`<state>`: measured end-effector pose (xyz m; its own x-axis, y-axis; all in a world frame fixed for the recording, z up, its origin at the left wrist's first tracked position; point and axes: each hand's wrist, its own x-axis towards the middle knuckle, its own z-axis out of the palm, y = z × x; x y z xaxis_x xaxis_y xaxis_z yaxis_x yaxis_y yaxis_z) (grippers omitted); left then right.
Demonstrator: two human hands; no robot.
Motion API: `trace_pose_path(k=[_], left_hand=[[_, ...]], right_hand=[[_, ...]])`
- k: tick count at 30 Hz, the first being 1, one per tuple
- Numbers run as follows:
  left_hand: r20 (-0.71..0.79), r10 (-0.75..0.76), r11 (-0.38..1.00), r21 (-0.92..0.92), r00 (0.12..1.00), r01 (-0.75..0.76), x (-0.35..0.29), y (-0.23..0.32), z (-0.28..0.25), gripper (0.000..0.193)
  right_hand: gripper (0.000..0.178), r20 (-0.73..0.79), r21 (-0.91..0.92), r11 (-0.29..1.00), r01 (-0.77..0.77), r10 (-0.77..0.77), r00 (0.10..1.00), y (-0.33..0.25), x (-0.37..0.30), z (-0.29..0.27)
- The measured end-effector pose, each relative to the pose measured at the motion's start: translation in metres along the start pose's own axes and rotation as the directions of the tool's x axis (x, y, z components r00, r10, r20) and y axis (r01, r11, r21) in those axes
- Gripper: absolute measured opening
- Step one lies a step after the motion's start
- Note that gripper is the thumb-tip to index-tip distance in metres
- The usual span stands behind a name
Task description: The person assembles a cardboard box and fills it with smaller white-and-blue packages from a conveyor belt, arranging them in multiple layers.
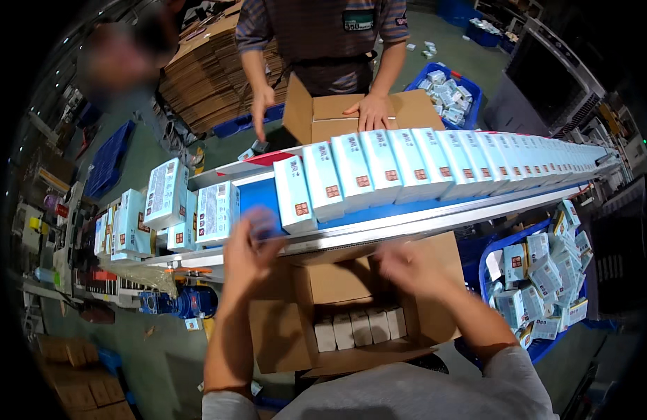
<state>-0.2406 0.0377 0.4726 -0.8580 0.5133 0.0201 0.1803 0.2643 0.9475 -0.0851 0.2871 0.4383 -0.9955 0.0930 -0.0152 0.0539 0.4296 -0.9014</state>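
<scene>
A row of pale blue packs [360, 171] stands upright on the blue conveyor belt [260, 198]. My left hand [250, 248] is raised over the belt's near rail beside the leftmost pack of that row. Its fingers are blurred but apart, with nothing visible between them. Below the belt, an open cardboard box [281, 336] holds several packs [360, 329], lined up with pale ends showing. Above this box's far right part hovers my right hand [411, 267], too smeared by motion to show how its fingers are set.
More packs [166, 196] are stacked at the belt's left end. A blue basket [486, 269] of loose packs stands at right. Across the belt, a co-worker's hand [374, 112] rests on another cardboard box [299, 112]. Flattened cartons [211, 77] are piled behind.
</scene>
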Motion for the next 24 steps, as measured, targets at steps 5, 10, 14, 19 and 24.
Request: trace_pose_path(k=[5, 10, 14, 19, 24], left_hand=[[-0.134, 0.159, 0.909, 0.406, 0.978, -0.093, 0.088, -0.021, 0.021, 0.086], [-0.05, 0.0, 0.991, 0.137, 0.999, 0.006, 0.104, -0.033, -0.006, 0.065], [-0.001, -0.088, 0.987, 0.135, 0.996, 0.088, 0.098, -0.03, -0.025, 0.058], [-0.12, -0.016, 1.0, -0.001, 0.993, 0.016, 0.104, -0.046, -0.031, 0.045], [-0.162, 0.125, 0.978, -0.144, 0.979, -0.149, 0.035, -0.002, -0.065, 0.052]], right_hand=[[0.026, -0.265, -0.639, 0.767, 0.052, -0.283, 0.922, -0.022, 0.11, -0.062], [0.037, -0.063, -0.73, 0.657, -0.187, 0.208, 0.976, -0.063, 0.14, -0.057], [0.072, 0.017, -0.564, 0.788, -0.247, 0.311, 0.95, -0.048, 0.164, -0.038], [0.094, -0.097, -0.158, 0.986, -0.045, 0.03, 0.995, -0.02, 0.169, -0.017], [0.094, -0.273, -0.276, 0.937, 0.214, -0.291, 0.917, -0.058, 0.121, -0.01]])
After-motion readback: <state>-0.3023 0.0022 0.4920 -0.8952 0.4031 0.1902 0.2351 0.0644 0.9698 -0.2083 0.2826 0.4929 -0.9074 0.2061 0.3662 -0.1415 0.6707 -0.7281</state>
